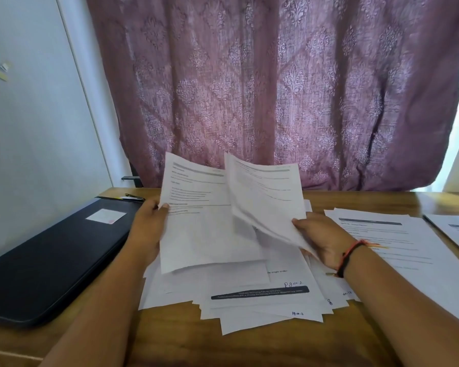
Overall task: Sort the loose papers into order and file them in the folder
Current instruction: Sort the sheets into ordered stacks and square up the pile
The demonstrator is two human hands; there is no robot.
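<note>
Left hand (pixel 150 221): it pinches the left edge of one printed sheet (pixel 204 226), thumb on the front, and holds it raised over the table (pixel 170 343).
Right hand (pixel 321 239): it grips the lower right edge of a second sheet (pixel 265 197), which bends away from the first. I cannot tell whether more than one page is in this grip.
Loose papers (pixel 249 298): a fanned heap on the table below both hands, at 6 o'clock from the raised sheets. Handwritten page numbers show on some corners.
Sorted stack (pixel 395 245): a neater stack at 3 o'clock from the heap, just beside it.
Folder (pixel 51 255): black, closed and flat, at 9 o'clock from the heap, with a pen (pixel 134 197) at its far end.
Handling: the paper is probably very light, thin and limp. It sags when held by one edge, slides easily on other pages and creases quickly. It is better to take it at a side edge or corner, with the thumb above and the fingers below.
Edges: the far table edge runs at 12 o'clock, close before the curtain (pixel 276 88).
Free room: bare wood shows at 6 o'clock between the forearms. The folder probably needs space to open, and the wall is near at 9 o'clock.
</note>
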